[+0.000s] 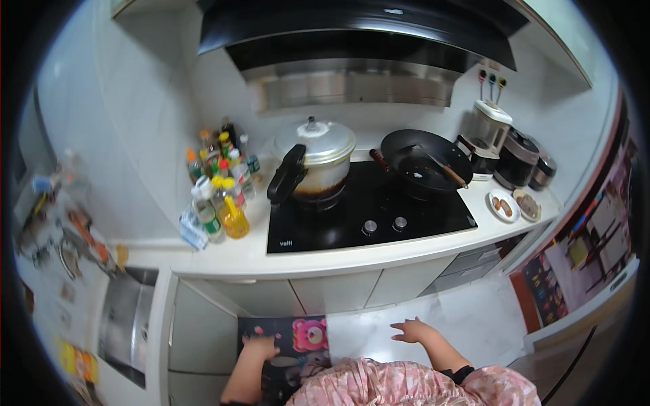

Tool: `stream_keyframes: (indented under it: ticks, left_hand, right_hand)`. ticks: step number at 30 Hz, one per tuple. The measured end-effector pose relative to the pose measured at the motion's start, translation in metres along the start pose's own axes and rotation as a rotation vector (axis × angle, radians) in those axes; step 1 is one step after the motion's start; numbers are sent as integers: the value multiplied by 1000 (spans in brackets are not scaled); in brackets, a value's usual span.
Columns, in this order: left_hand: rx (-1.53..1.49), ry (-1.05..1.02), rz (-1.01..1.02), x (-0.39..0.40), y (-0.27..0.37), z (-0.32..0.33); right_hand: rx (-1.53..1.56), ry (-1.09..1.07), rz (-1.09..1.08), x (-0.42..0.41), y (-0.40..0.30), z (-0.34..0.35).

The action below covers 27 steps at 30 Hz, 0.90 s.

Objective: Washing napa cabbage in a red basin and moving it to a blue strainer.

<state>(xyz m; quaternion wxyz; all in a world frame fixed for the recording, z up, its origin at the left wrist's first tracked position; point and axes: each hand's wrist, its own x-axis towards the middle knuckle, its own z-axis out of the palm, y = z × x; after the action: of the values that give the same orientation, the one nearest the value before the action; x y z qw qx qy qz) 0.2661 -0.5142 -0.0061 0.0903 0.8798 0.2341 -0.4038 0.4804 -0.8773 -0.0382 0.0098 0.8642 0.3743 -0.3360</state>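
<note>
My left hand hangs in the air above a dark printed floor mat, a little blurred, with nothing in it. Over the pale tiled floor, my right hand is held out with its fingers spread and holds nothing. Before me a black gas cooktop is set into the white counter. A pressure cooker with scorched lower sides and a black handle stands on its left side. On the right side sits a black wok with a wooden-handled spatula resting in it.
Several bottles crowd the counter left of the cooktop. A steel sink lies at the left. Right of the wok stand a blender-like appliance, a rice cooker and a white plate with sausages. A range hood hangs overhead.
</note>
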Motion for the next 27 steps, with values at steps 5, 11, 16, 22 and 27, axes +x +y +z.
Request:
stream_keyframes:
  ticks: [5, 11, 16, 22, 27]
  left_hand:
    - [-317, 166, 158, 11, -51, 42]
    - [-315, 264, 260, 5, -10, 23]
    - [-691, 84, 526, 13, -37, 57]
    - [-471, 21, -89, 0, -39, 76]
    - [-937, -76, 81, 54, -39, 101]
  right_hand:
    - [85, -54, -100, 16, -11, 11]
    - [142, -77, -195, 19, -67, -19]
    - [1041, -346, -559, -7, -35, -31]
    - [426, -90, 223, -18, 1, 40]
    - [169, -33, 329, 6, -12, 39]
